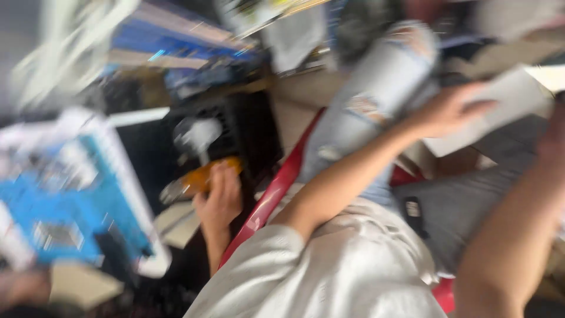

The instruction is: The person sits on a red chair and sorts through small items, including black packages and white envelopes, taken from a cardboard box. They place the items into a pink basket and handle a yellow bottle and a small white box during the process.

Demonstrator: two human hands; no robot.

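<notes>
blue-and-white box (70,200) | lower left, blurred; white flat carton (500,109) | upper right, under a hand

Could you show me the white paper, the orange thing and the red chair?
white paper (518,94): head view, on its flat middle.
orange thing (203,176): head view, on its blurred middle.
red chair (275,189): head view, on its long edge.

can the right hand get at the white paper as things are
Probably yes. The right hand, at the frame's right edge, is right beside the white paper with nothing between them. Another person's hand rests on the paper's far end. Blur hides any contact.
</notes>
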